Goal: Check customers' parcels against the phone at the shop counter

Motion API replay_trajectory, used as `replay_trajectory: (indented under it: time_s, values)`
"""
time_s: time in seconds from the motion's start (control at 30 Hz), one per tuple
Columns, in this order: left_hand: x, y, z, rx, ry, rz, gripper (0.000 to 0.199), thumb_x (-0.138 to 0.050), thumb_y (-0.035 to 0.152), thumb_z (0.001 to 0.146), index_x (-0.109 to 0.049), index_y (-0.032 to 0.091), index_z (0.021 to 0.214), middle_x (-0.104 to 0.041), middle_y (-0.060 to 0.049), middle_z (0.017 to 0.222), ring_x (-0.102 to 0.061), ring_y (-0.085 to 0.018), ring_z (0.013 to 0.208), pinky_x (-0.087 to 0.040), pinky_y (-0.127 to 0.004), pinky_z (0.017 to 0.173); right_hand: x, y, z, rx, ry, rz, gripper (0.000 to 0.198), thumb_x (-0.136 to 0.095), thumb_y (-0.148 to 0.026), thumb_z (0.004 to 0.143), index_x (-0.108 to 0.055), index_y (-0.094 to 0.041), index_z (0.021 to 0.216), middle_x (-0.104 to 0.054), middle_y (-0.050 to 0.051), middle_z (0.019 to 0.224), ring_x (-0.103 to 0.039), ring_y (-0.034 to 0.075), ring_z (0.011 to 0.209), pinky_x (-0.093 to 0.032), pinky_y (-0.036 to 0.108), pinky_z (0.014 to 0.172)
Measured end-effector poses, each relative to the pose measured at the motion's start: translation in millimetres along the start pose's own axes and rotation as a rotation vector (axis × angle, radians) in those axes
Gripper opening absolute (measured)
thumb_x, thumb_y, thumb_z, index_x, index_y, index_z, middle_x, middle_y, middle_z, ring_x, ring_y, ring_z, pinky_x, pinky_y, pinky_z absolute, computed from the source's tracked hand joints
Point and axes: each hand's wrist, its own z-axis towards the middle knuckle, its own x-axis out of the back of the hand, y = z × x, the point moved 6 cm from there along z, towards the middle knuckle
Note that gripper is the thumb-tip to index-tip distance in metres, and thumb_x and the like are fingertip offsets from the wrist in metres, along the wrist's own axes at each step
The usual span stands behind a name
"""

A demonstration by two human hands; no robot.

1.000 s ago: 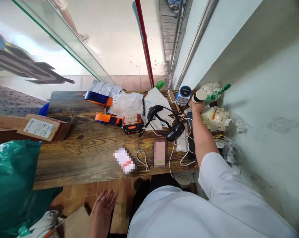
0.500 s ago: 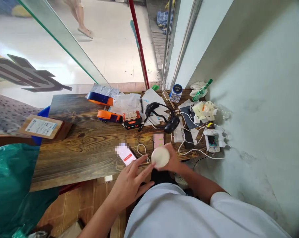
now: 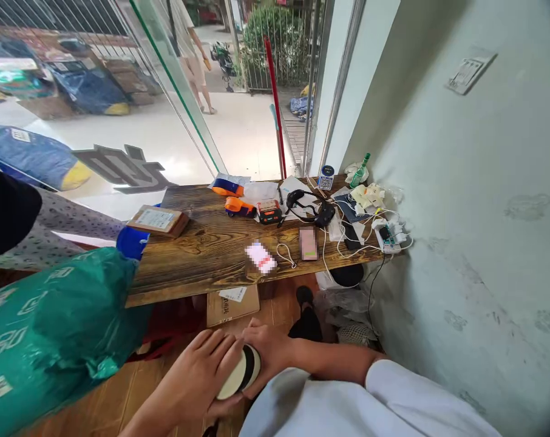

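Close to my lap, below the table's front edge, both hands are wrapped round a cream-coloured cup (image 3: 233,381) with a black band. My left hand (image 3: 195,369) covers its cream end, the fingers curled over the side. My right hand (image 3: 270,352) grips the other end, beyond the band. The cup is tilted, and much of it is hidden by the hands. On the wooden table (image 3: 202,267) lie a phone (image 3: 261,258) with a lit screen, a white cord loop (image 3: 285,255) and a pink-screened phone (image 3: 308,244).
A black headset (image 3: 323,212), an orange-black device (image 3: 269,211), papers and tangled white cables lie along the back and right. A power strip (image 3: 388,237) sits by the wall. A cardboard box (image 3: 159,220) and a green plastic bag (image 3: 70,321) are left. A person stands far left.
Both hands have drawn the cup back from the table edge toward my body. My left fingers, spread beside it before, are now closed over it. The view has tilted up, showing more outdoors.
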Motion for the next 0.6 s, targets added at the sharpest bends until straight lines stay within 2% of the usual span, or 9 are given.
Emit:
replay_trajectory:
  time_s: [0.13,0.23,0.27,0.33,0.4,0.47,0.5,0.53,0.6]
  values:
    - [11.2,20.2,-42.7,0.060,0.044,0.111,0.052,-0.061,0.046,0.074,-0.060,0.004,0.105,-0.067,-0.015,0.091,-0.056,-0.029,0.082,-0.038,-0.042,0.077,-31.8,-30.4,0.8,-0.008,0.024,-0.027,0.079,-0.069,-0.075,0.050,-0.054,-0.016,0.100,-0.068,0.004,0.093,-0.059,0.018,0.080,-0.047,0.037,0.089]
    - [16.4,29.8,-62.8,0.174,0.053,0.147,0.052,-0.057,0.047,0.078,-0.057,0.004,0.107,-0.068,-0.015,0.091,-0.060,-0.027,0.080,-0.041,-0.040,0.075,-45.5,-43.2,4.2,-0.040,0.043,-0.072,0.074,-0.071,-0.071,0.051,-0.055,-0.016,0.098,-0.068,0.003,0.087,-0.059,0.019,0.076,-0.048,0.037,0.082]
    - [17.9,31.4,-67.3,0.254,0.045,0.149,0.050,-0.054,0.047,0.081,-0.057,0.005,0.107,-0.068,-0.015,0.091,-0.061,-0.028,0.081,-0.042,-0.040,0.074,-47.3,-45.7,5.8,-0.059,0.062,-0.095,0.072,-0.072,-0.069,0.051,-0.056,-0.017,0.097,-0.068,0.003,0.087,-0.059,0.020,0.076,-0.049,0.037,0.081]
    - [20.6,30.2,-75.9,0.516,-0.021,0.139,0.047,-0.044,0.050,0.087,-0.056,0.007,0.103,-0.069,-0.014,0.086,-0.064,-0.030,0.081,-0.043,-0.041,0.073,-46.4,-49.8,8.5,-0.096,0.125,-0.152,0.068,-0.073,-0.065,0.053,-0.057,-0.017,0.097,-0.068,0.004,0.089,-0.059,0.022,0.079,-0.048,0.038,0.081]
    - [23.1,28.6,-88.8,0.849,-0.179,0.089,0.051,-0.028,0.053,0.093,-0.056,0.010,0.096,-0.068,-0.014,0.078,-0.066,-0.032,0.077,-0.044,-0.042,0.067,-41.4,-54.8,10.4,-0.112,0.196,-0.212,0.066,-0.074,-0.063,0.054,-0.057,-0.016,0.098,-0.067,0.006,0.091,-0.059,0.023,0.082,-0.047,0.039,0.082]
    - [26.2,34.6,-102.8,1.083,-0.372,-0.016,0.059,-0.017,0.058,0.093,-0.056,0.014,0.088,-0.067,-0.013,0.073,-0.067,-0.034,0.074,-0.044,-0.041,0.061,-35.7,-62.1,11.6,-0.091,0.228,-0.243,0.063,-0.074,-0.059,0.057,-0.057,-0.016,0.099,-0.068,0.006,0.093,-0.058,0.023,0.083,-0.046,0.040,0.083]
    - [29.5,39.4,-107.8,1.138,-0.429,-0.064,0.062,-0.016,0.060,0.092,-0.056,0.014,0.088,-0.068,-0.014,0.076,-0.067,-0.035,0.074,-0.044,-0.041,0.060,-32.6,-66.2,11.9,-0.079,0.236,-0.246,0.061,-0.074,-0.058,0.057,-0.058,-0.016,0.099,-0.068,0.006,0.092,-0.058,0.023,0.082,-0.045,0.039,0.083]
    - [34.3,43.9,-110.9,1.159,-0.435,-0.098,0.064,-0.018,0.063,0.090,-0.058,0.013,0.093,-0.069,-0.016,0.084,-0.067,-0.036,0.079,-0.046,-0.042,0.062,-29.0,-70.4,12.0,-0.069,0.242,-0.244,0.061,-0.074,-0.057,0.057,-0.058,-0.016,0.099,-0.068,0.006,0.091,-0.058,0.023,0.082,-0.045,0.039,0.083]
    - [45.1,51.2,-111.7,1.108,-0.319,-0.130,0.070,-0.026,0.066,0.086,-0.054,0.009,0.116,-0.067,-0.020,0.106,-0.066,-0.035,0.093,-0.049,-0.043,0.071,-21.9,-79.5,12.0,-0.055,0.245,-0.241,0.065,-0.077,-0.059,0.052,-0.059,-0.017,0.098,-0.069,0.005,0.091,-0.057,0.023,0.082,-0.044,0.038,0.082]
